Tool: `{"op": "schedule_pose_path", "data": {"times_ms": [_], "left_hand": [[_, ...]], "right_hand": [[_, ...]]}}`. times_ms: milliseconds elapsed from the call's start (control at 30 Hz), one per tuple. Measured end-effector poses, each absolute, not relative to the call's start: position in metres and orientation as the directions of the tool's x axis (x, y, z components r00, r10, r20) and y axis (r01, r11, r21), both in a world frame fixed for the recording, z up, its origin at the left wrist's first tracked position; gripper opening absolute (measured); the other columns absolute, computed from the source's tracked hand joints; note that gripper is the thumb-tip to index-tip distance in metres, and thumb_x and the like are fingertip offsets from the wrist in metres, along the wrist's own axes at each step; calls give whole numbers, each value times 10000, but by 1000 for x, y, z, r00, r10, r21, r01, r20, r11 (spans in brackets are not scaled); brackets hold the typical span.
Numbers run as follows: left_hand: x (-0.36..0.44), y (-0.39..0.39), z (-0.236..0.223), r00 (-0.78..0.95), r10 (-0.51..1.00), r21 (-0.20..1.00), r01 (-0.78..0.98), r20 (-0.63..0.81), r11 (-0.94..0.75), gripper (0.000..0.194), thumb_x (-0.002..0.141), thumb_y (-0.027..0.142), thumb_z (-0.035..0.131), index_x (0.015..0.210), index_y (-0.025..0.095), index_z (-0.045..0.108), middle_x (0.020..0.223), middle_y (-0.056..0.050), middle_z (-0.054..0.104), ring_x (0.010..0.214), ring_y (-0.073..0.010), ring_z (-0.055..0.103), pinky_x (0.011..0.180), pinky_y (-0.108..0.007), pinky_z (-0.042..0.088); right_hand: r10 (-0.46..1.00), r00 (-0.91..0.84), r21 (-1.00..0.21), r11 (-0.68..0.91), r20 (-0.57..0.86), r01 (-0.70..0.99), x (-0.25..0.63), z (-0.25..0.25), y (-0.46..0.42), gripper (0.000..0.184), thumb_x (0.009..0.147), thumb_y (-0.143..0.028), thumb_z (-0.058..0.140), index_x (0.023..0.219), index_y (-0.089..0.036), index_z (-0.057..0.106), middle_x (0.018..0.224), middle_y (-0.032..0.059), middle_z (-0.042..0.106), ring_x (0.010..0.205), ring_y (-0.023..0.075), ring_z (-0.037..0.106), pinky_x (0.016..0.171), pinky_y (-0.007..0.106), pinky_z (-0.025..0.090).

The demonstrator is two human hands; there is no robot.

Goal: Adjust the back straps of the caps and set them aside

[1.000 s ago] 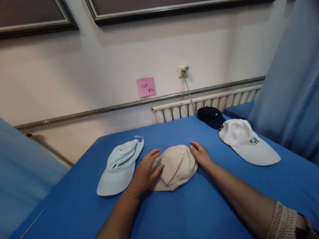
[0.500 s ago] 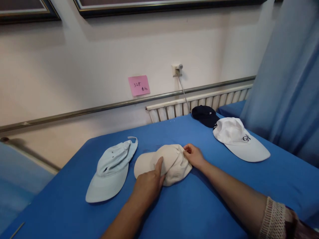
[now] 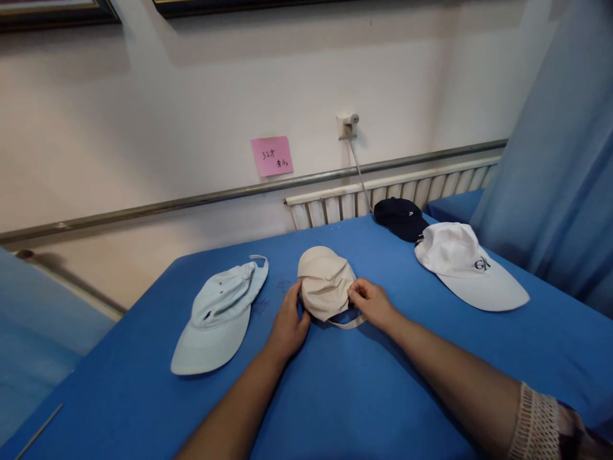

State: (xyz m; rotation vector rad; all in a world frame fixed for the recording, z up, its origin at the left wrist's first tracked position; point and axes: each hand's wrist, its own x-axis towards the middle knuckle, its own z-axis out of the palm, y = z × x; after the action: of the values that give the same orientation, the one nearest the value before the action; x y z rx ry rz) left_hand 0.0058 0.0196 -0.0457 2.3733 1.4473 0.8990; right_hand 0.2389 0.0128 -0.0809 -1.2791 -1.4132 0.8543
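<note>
A beige baseball cap (image 3: 327, 285) lies on the blue-covered table, its brim facing the wall and its back strap (image 3: 348, 323) towards me. Its crown is creased and partly sunken. My left hand (image 3: 289, 324) grips the cap's left side, with the thumb near the lower edge and some fingertips hidden behind the fabric. On the opposite side, my right hand (image 3: 372, 302) pinches the rim between thumb and forefinger. To the left rests a pale blue cap (image 3: 221, 314) with a small dark emblem, apart from both hands.
A white cap (image 3: 467, 265) with black letters lies at the right, touching or close to a dark navy cap (image 3: 400, 218) behind it. Beyond the table (image 3: 364, 396) are a radiator (image 3: 330, 207), a metal rail (image 3: 211, 198) and a plugged-in cord (image 3: 359, 169). Blue curtains (image 3: 565, 172) hang at the right.
The beige cap has been turned clockwise, so its brim swung from the left to the far side. My left hand moved from on top of it to its left edge.
</note>
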Motion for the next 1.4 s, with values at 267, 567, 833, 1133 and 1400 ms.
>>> {"op": "schedule_pose_path", "data": {"times_ms": [267, 567, 833, 1133, 1400], "left_hand": [[24, -24, -20, 512, 687, 375, 586, 515, -718, 258, 895, 159, 455, 1117, 207, 579, 1112, -90, 661, 1061, -201, 620, 954, -369, 502], [33, -16, -27, 658, 698, 319, 622, 282, -715, 448, 805, 143, 569, 1245, 220, 538, 1312, -105, 556, 1227, -265, 501, 1055, -482, 405], [28, -13, -22, 630, 709, 366, 609, 315, -704, 328, 867, 114, 479, 1164, 217, 569, 1162, -68, 642, 1084, -216, 561, 977, -401, 445], [34, -21, -27, 738, 651, 367, 564, 177, -739, 430, 891, 162, 486, 1312, 250, 471, 1376, -68, 532, 1236, -226, 505, 1064, -447, 374], [36, -18, -26, 733, 667, 341, 598, 133, -725, 342, 872, 198, 534, 1213, 224, 540, 1191, -81, 603, 1051, -234, 562, 928, -411, 454]], "right_hand": [[955, 254, -981, 118, 155, 155, 254, -98, 35, 168, 795, -356, 502, 768, -199, 557, 688, 17, 627, 622, 152, 585, 620, 275, 489], [973, 166, -980, 135, 159, 148, 244, -102, 31, 124, 756, -293, 533, 821, -201, 583, 736, 13, 657, 677, 155, 614, 682, 287, 497], [976, -66, -947, 216, 206, 236, 237, -83, 12, 163, 747, -200, 470, 798, -212, 623, 728, -11, 666, 648, 130, 592, 628, 237, 451], [972, -159, -937, 214, 175, 275, 237, -87, 9, 107, 768, -195, 540, 816, -209, 634, 743, -17, 667, 650, 125, 590, 615, 224, 455], [962, -192, -940, 237, 193, 245, 240, -92, 13, 162, 771, -133, 494, 830, -196, 631, 809, 1, 680, 752, 138, 619, 720, 251, 476]]}}
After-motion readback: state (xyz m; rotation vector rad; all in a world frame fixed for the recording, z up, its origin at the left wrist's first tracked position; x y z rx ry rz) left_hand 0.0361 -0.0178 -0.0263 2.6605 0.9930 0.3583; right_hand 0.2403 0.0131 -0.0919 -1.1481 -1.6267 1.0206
